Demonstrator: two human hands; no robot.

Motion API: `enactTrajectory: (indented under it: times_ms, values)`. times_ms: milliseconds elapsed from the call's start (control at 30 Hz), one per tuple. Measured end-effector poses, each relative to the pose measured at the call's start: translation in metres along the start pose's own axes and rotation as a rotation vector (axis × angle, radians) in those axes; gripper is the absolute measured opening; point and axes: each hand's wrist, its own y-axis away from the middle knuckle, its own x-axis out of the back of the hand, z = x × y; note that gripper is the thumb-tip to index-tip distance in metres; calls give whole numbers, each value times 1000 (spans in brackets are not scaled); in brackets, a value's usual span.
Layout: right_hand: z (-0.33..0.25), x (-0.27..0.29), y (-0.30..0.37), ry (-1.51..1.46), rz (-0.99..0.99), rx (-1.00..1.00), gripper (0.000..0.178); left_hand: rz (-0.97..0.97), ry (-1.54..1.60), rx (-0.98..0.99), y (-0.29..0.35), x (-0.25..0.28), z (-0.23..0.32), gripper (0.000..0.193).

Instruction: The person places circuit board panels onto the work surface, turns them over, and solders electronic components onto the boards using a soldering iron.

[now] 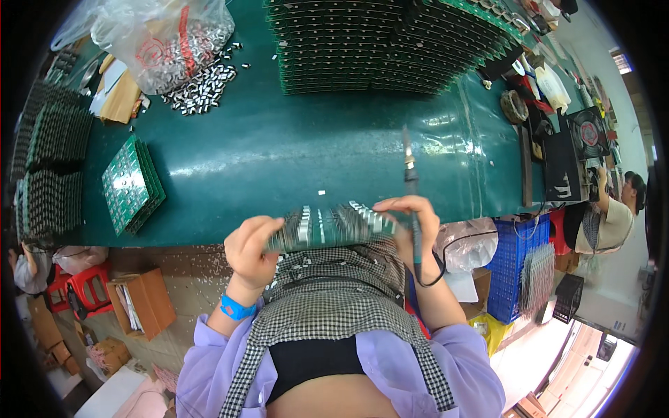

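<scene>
My left hand is closed on the left end of a circuit board, held near the table's front edge. The board is blurred by motion; rows of small pale parts stand up from it. At its other end my right hand grips the edge with thumb and fingers. That same hand also keeps a soldering iron, its tip pointing away from me over the table and its cord hanging down by my wrist. A small white piece lies on the green table just beyond the board.
Tall stacks of green boards stand at the far middle, more stacks at the left. A short stack leans nearer. Small metal parts spill from a plastic bag. A fan, a blue crate and another person are at right.
</scene>
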Motion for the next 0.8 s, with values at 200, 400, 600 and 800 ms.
enactTrajectory:
  times_ms: [200,400,600,800]
  values:
    - [8,-8,-24,-20,104,-376,30,-110,436,610,-54,-28,-10,21]
    - [20,-14,-21,269,23,-235,26,-440,18,659,-47,-32,-38,17]
    - [21,5,-16,440,-69,16,28,-300,1286,1141,-13,43,-72,11]
    - [9,32,4,-23,135,-78,73,54,451,1177,-35,72,-69,14]
